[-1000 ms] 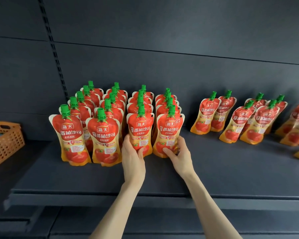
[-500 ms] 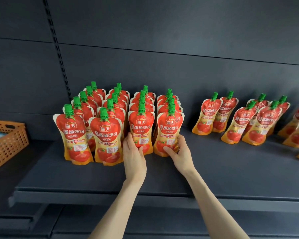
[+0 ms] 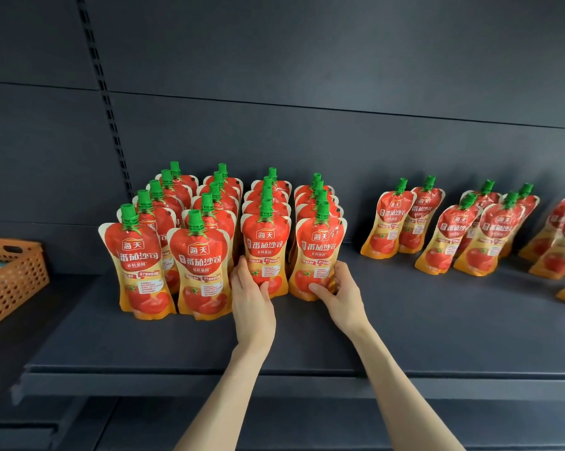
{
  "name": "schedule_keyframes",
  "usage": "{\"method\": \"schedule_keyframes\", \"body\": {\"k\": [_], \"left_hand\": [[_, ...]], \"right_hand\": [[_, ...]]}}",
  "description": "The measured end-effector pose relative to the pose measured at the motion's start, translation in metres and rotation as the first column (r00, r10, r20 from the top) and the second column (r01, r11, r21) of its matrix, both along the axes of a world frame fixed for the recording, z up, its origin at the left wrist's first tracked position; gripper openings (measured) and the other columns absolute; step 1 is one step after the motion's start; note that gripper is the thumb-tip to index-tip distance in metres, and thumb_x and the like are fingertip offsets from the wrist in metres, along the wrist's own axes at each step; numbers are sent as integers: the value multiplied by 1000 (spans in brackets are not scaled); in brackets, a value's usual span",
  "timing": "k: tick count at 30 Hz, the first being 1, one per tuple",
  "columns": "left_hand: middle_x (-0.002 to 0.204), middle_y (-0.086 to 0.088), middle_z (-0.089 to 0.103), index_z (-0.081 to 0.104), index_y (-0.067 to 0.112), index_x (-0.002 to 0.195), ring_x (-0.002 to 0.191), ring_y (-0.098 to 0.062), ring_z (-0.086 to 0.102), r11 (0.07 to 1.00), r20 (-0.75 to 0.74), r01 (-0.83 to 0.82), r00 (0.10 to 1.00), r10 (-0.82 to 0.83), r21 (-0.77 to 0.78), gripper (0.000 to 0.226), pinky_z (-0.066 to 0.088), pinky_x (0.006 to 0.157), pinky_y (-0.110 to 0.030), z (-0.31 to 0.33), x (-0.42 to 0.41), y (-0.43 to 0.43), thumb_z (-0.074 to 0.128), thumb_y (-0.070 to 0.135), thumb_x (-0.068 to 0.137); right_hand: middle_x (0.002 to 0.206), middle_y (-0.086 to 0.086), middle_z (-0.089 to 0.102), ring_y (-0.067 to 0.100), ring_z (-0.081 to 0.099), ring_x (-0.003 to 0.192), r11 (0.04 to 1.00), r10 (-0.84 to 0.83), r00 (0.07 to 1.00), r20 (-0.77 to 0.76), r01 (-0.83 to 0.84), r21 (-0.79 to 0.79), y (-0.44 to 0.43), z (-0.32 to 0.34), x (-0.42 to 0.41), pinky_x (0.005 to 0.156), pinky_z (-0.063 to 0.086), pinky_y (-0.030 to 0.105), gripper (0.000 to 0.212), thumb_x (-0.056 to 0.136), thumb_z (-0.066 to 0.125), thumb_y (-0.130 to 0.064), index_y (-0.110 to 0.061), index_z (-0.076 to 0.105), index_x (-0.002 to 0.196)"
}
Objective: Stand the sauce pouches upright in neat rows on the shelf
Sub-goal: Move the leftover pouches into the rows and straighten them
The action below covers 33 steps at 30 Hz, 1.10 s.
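Red and yellow sauce pouches with green caps stand upright in several rows on the dark shelf (image 3: 437,327). My left hand (image 3: 253,302) grips the lower part of the front pouch of the third row (image 3: 266,242). My right hand (image 3: 343,296) grips the base of the front pouch of the fourth row (image 3: 320,249), thumb across its front. The two front pouches on the left (image 3: 137,265) (image 3: 199,265) stand a little nearer the shelf edge. Loose pouches (image 3: 388,219) (image 3: 483,236) lean at the right of the shelf.
An orange perforated basket (image 3: 10,278) sits at the left on a lower ledge. The shelf's front lip (image 3: 177,382) runs below my forearms. A slotted upright (image 3: 108,102) climbs the dark back panel. More leaning pouches (image 3: 564,236) crowd the far right edge.
Both hands have kept their hold on the two front pouches. The view has shifted slightly, so the rows sit a bit further right in the frame.
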State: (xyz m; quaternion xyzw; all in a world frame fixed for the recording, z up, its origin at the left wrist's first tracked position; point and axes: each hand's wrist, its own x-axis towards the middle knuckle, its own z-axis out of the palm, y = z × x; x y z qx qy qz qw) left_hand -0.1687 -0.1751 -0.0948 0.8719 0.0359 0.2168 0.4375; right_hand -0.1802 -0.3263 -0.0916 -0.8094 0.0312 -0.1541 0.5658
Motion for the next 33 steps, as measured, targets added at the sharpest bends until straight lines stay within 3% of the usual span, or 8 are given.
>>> {"method": "schedule_keyframes", "body": {"k": [12,18,22,29,33], "left_hand": [[142,-16,38,28,7,142,134,-28,35,1000,2,-3,1000,3,8,59,38,104,-40,-1,1,-1,57,13,90],[142,-15,38,29,7,142,134,-28,36,1000,4,-5,1000,5,18,58,39,103,-39,-1,1,0,56,15,91],[141,-15,39,29,7,141,133,-28,37,1000,0,-8,1000,8,23,58,40,102,-38,-1,0,0,57,15,91],[140,-17,39,29,6,141,132,-29,38,1000,4,-2,1000,2,7,58,40,102,-40,1,-1,-1,56,14,90],[141,-16,38,27,6,142,133,-29,36,1000,-7,-7,1000,7,5,60,39,103,-40,1,-2,0,56,15,90]], "right_hand": [[121,-5,56,7,53,107,1000,-7,1000,-13,6,-27,1,0,1,75,43,6,46,87,65,-18,-14,41,126],[125,-1,56,8,53,108,1000,-10,1000,-16,10,-24,2,1,1,88,44,18,47,86,65,-19,-14,41,127],[126,-1,56,7,53,108,1000,-5,1000,-18,5,-13,2,2,1,86,44,16,46,87,65,-19,-14,42,126],[124,-4,55,6,52,108,1000,-11,1000,-29,10,-25,3,3,0,92,44,23,48,87,65,-20,-14,41,128],[119,-8,54,5,52,106,1000,-13,1000,-28,13,-19,3,3,-1,88,44,19,48,86,66,-20,-15,41,127]]}}
